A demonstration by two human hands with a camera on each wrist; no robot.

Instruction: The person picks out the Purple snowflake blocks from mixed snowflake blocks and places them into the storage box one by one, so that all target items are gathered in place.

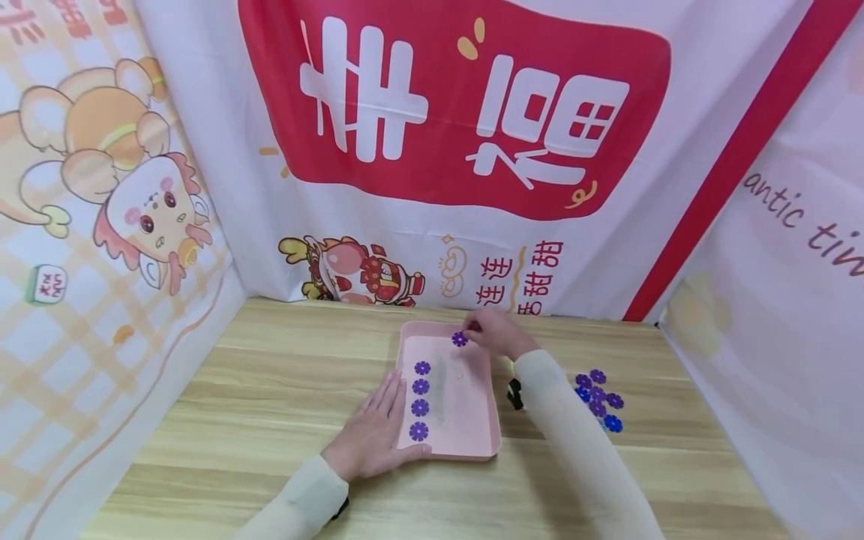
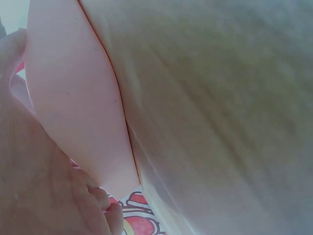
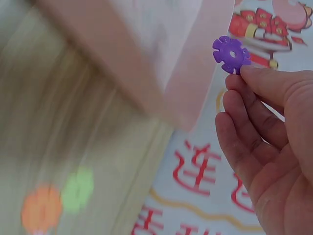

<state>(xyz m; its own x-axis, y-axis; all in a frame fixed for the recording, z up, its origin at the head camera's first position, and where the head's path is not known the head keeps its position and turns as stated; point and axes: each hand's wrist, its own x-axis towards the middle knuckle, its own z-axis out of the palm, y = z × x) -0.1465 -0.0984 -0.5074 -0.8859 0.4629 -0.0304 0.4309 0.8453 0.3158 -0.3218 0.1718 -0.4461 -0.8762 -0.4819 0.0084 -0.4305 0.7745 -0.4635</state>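
My right hand (image 1: 498,334) pinches a purple snowflake-shaped plastic disc (image 3: 232,54) between thumb and index finger, over the far right part of a pink tray (image 1: 466,447). In the right wrist view the disc is tilted, showing its notched rim and centre hole. Several purple discs (image 1: 420,407) lie in a column along the tray's left side. My left hand (image 1: 367,442) rests against the tray's near left corner, fingers straight along the left rim and thumb along the front one. The tray's pink wall (image 2: 78,88) fills much of that hand's view.
Right of the tray, a loose group of purple and blue discs (image 1: 597,397) lies on the wooden table (image 1: 270,390). An orange disc (image 3: 41,208) and a green disc (image 3: 78,188) lie near the tray. Printed cloth (image 1: 378,225) hangs behind and at both sides.
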